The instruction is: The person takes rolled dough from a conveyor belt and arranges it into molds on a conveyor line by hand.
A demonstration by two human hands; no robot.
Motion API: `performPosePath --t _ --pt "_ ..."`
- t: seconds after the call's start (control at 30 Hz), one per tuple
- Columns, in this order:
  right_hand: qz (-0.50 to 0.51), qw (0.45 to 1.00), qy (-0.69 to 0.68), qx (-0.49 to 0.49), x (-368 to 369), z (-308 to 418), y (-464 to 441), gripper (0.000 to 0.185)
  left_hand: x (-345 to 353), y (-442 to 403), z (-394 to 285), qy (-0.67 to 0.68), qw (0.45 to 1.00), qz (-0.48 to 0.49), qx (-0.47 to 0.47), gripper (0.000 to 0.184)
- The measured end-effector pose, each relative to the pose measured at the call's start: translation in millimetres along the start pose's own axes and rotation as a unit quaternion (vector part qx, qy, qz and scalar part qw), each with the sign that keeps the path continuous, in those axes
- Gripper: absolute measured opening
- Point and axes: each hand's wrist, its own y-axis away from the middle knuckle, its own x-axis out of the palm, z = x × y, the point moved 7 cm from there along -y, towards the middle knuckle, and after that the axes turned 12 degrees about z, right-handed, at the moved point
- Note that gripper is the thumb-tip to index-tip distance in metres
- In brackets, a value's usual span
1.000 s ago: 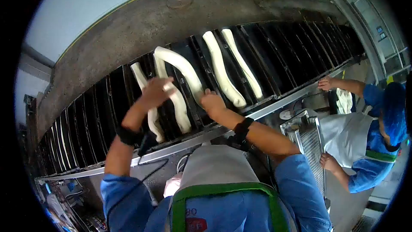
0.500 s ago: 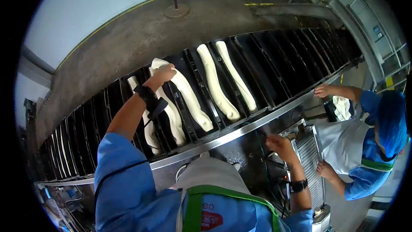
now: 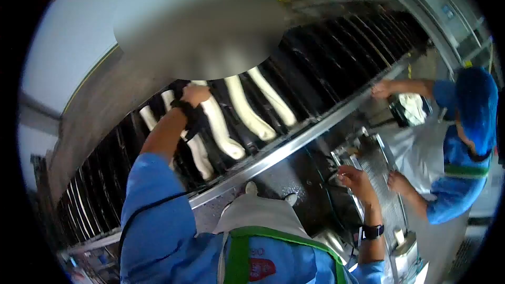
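Note:
Long pale dough strips lie in the slots of a black slotted tray line (image 3: 310,73). My left hand (image 3: 195,95) is closed on the upper part of one dough strip (image 3: 221,131), with its fingers curled over it. To the right lie two more strips, a thick one (image 3: 247,113) and a thinner one (image 3: 276,102). Left of my hand, another strip (image 3: 199,156) is partly hidden by my wrist. My right hand (image 3: 357,183) hovers beside a metal mesh-topped stand, its fingers loosely bent and apart, with nothing visible in them.
A metal rail (image 3: 284,150) edges the near side of the trays. A co-worker in a blue cap (image 3: 476,105) stands at the right, one hand at the rail and one by the mesh stand (image 3: 376,171). A blurred oval covers the upper middle.
The view has turned and shifted. My left hand has come onto the upper part of a dough strip. My right hand has left that strip's lower end and moved right, off the trays.

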Motion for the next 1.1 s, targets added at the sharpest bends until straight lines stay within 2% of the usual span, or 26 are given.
performPosePath --t 0.03,0.1,0.13,0.2,0.27,0.3,0.4,0.43,0.5,0.63,0.67,0.73,0.8,0.83,0.9,0.97,1.03,1.07,1.1 --pt "-0.025 1.0 -0.008 0.013 -5.9 -6.9 9.7 0.03 5.0 0.3 -3.3 -0.085 0.994 -0.063 0.039 0.027" --pt "-0.034 0.998 0.004 0.059 -14.2 -14.2 31.1 0.032 11.1 21.2 -24.2 -0.249 0.942 -0.196 0.11 0.029" --pt "-0.056 0.997 -0.015 0.043 -15.9 -27.8 42.5 0.032 4.4 36.7 -41.9 -0.193 0.941 -0.231 0.155 0.028" --pt "-0.074 0.996 -0.028 0.03 -15.1 -53.8 48.0 0.034 3.2 72.2 -70.6 0.031 0.961 -0.181 0.206 0.026" --pt "-0.073 0.997 0.004 0.03 -17.3 -68.3 49.7 0.035 18.1 104.6 -103.0 0.144 0.961 -0.101 0.214 0.025" --pt "-0.062 0.997 0.035 0.028 -17.8 -73.5 51.0 0.034 28.9 120.1 -119.6 0.157 0.961 -0.064 0.218 0.024" --pt "-0.067 0.997 0.0 -0.03 -16.8 -92.9 48.4 0.036 60.1 150.1 -148.3 0.141 0.965 0.019 0.22 0.021" --pt "-0.093 0.995 0.0 -0.033 -18.4 -99.7 75.9 0.036 65.7 166.8 -159.4 0.127 0.966 0.031 0.224 0.021" --pt "-0.057 0.996 0.073 -0.004 -13.6 -111.2 75.4 0.035 73.8 177.1 -157.8 0.101 0.967 0.067 0.223 0.019" --pt "-0.107 0.994 0.021 0.002 -30.9 -141.7 108.6 0.032 77.4 186.2 -142.9 0.054 0.965 0.118 0.227 0.017" --pt "-0.103 0.993 0.042 0.039 -32.3 -165.6 115.4 0.03 76.6 182.4 -138.5 0.039 0.962 0.132 0.237 0.016" --pt "-0.123 0.982 0.028 0.139 -30.1 -215.2 141.7 0.03 70.4 171.9 -144.5 0.008 0.962 0.132 0.238 0.015" --pt "-0.148 0.958 0.031 0.242 -31.7 -285.7 169.8 0.033 42.1 197.7 -192.9 -0.031 0.981 0.058 0.181 0.021" --pt "-0.148 0.945 0.059 0.285 -29.4 -325.7 181.3 0.035 54.8 172.7 -177.1 0.039 0.987 0.104 0.12 0.022" --pt "-0.182 0.918 0.019 0.352 -26.7 -365.6 235.2 0.039 57.0 152.2 -188.4 0.014 0.954 0.024 0.297 0.031" --pt "-0.329 0.883 -0.023 0.334 -33.8 -397.0 288.6 0.042 41.0 186.5 -252.4 0.041 0.973 0.055 0.222 0.025" --pt "-0.422 0.86 -0.041 0.285 -39.3 -441.5 326.1 0.048 49.2 180.3 -273.4 0.094 0.921 0.029 0.378 0.025" --pt "-0.389 0.895 -0.053 0.214 -56.2 -436.1 333.1 0.049 48.6 186.6 -287.3 0.016 0.958 0.026 0.285 0.024" --pt "-0.4 0.867 0.071 0.288 -61.8 -452.9 356.9 0.051 38.5 204.9 -321.5 0.04 0.936 -0.021 0.348 0.025"
